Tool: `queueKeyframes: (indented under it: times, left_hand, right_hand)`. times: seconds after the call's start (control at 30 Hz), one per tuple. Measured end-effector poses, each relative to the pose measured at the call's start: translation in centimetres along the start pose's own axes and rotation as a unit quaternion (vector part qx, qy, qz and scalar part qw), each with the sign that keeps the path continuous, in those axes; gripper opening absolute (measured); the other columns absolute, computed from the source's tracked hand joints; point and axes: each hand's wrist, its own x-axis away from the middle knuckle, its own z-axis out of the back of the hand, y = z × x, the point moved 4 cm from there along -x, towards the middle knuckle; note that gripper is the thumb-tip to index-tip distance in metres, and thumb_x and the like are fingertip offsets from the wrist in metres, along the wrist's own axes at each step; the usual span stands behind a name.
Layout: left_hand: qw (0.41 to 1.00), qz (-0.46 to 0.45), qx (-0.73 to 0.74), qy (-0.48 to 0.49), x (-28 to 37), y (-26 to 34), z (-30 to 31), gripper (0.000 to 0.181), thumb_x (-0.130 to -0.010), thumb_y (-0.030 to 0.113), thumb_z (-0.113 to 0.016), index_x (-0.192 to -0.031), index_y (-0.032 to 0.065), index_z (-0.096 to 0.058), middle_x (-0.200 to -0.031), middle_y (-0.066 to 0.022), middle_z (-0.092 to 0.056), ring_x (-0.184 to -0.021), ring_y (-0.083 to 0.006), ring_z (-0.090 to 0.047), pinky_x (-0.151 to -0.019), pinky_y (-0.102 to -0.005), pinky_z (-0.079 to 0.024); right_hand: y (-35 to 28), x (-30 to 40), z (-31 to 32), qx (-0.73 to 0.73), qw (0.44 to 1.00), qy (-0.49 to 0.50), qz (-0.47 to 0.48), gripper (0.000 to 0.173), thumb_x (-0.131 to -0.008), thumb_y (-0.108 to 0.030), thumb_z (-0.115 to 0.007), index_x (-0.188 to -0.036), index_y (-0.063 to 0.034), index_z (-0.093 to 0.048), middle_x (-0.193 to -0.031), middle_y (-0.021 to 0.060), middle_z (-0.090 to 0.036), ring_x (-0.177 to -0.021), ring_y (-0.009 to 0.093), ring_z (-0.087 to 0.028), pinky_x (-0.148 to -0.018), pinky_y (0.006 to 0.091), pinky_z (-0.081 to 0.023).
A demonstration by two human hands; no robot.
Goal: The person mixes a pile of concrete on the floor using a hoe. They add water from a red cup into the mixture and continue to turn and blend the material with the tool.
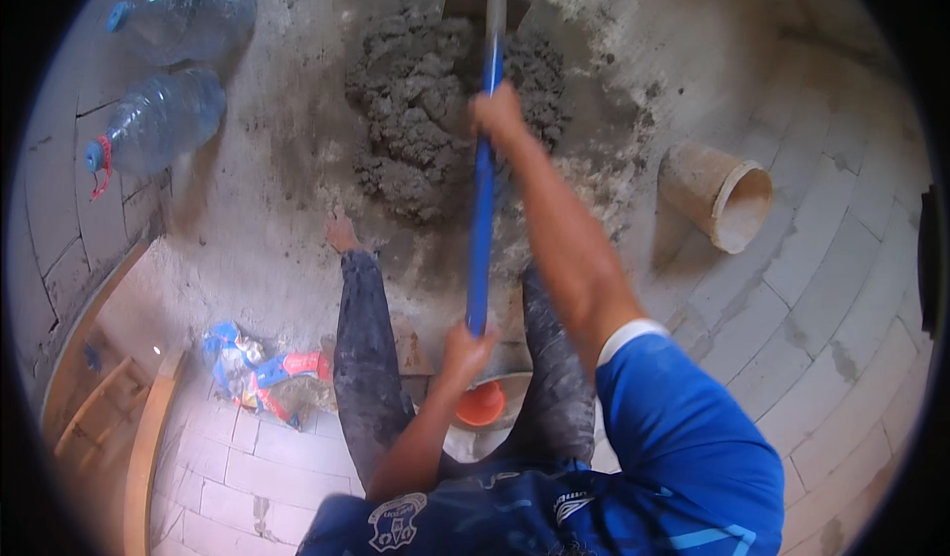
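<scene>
A long blue handle (482, 207) runs upright through the picture, pale near its top, where a flat metal blade (462, 5) shows blurred at the far side of the mortar. My right hand (496, 111) is closed around the upper part of the handle, above the heap. Lower down, my left hand (467, 352) grips the handle's end, close to my body. Wet grey mortar (415, 103) lies in a rough heap on the floor under the handle and to its left. How the blade joins the handle is blurred.
Two large clear plastic bottles (167, 122) are at the upper left. A dirty bucket (690, 185) lies on its side at the right. A torn bag (274, 374) lies at the lower left, near wooden pieces (152, 445). An orange bowl (481, 402) sits between my legs; my bare foot (341, 231) is beside the heap.
</scene>
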Motion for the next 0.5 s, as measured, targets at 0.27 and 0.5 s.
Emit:
queueKeyframes:
  times: [0.27,0.5]
  left_hand:
    - [0.999,0.029,-0.002,0.019,10.0,-17.5,-4.4,0.025,-0.082,0.018,-0.069,-0.1,0.002,-0.069,-0.086,-0.0189,-0.07,-0.08,-0.0285,-0.071,-0.069,-0.0399,-0.052]
    - [0.993,0.018,-0.061,0.103,-2.4,-12.6,-2.1,0.023,-0.079,0.021,-0.068,-0.089,-0.0004,-0.064,-0.081,-0.0264,-0.066,-0.081,-0.0446,-0.065,-0.069,-0.0484,-0.051]
  right_hand:
    - [7.1,20.3,1.8,0.01,1.0,0.016,-0.01,0.035,-0.075,-0.007,-0.06,-0.107,0.0031,-0.049,-0.071,0.0132,-0.058,-0.055,0.025,-0.06,-0.054,0.0387,-0.049]
    - [-4.0,12.9,-1.1,-0.092,0.993,-0.063,0.03,0.038,-0.076,-0.007,-0.059,-0.111,0.0014,-0.048,-0.069,0.011,-0.057,-0.051,0.021,-0.059,-0.05,0.0365,-0.048]
